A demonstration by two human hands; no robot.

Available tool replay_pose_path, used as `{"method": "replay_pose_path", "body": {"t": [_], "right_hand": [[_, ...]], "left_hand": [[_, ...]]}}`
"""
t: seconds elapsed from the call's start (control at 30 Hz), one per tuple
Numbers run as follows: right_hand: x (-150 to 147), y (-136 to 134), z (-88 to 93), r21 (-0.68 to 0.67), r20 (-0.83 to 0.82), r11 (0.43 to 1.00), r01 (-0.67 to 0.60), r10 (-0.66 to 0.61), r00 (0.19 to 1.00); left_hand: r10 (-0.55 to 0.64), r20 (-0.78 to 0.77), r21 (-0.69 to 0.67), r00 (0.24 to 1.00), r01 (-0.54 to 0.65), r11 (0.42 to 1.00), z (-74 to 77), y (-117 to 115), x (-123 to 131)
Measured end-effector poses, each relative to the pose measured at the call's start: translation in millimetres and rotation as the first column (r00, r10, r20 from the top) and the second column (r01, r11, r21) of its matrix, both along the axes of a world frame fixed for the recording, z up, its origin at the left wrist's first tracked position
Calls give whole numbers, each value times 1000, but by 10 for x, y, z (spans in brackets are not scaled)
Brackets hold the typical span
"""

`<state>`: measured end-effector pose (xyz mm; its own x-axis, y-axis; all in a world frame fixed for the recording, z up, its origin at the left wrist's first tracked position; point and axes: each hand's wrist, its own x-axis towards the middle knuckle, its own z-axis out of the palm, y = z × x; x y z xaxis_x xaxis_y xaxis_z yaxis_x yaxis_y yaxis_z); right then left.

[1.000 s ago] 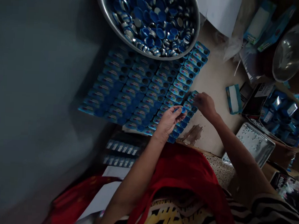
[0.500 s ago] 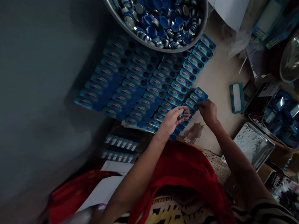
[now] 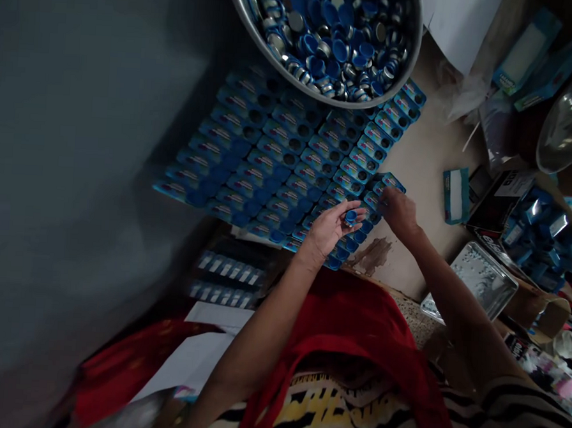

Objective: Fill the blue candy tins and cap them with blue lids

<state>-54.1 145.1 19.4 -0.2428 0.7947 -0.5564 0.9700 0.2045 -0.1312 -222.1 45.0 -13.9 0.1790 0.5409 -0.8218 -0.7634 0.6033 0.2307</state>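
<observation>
Cards (image 3: 289,157) mostly still show empty holes, near rows look capped, left hand (image 3: 330,229) pinching a blue cap (image 3: 350,215), right hand (image 3: 399,210) pressing a right-edge card, bowl (image 3: 257,27) still loaded.

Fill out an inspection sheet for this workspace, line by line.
Surface: pale worktop, stained near its front edge.
Job's things: rows of blue cards with round holes; steel bowl of blue caps.
Clutter: small steel tray, empty bowl, blue boxes, papers.
Hands: left hand pinches a blue cap; right hand rests on the cards' right edge.
Cables: nothing seen.
Surroundings: dim; left side blurred.
</observation>
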Motion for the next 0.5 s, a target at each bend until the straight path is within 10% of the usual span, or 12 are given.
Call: {"method": "replay_pose_path", "body": {"t": [0.2,0.5], "right_hand": [[-126,-620,13,30,-396,989,-144,144,907],[315,-543,-204,17,-279,953,303,-286,917]], "left_hand": [[-62,-58,2,996,62,998,19,-42,91],[-38,-99,0,994,38,999,-9,-211,24]]}}
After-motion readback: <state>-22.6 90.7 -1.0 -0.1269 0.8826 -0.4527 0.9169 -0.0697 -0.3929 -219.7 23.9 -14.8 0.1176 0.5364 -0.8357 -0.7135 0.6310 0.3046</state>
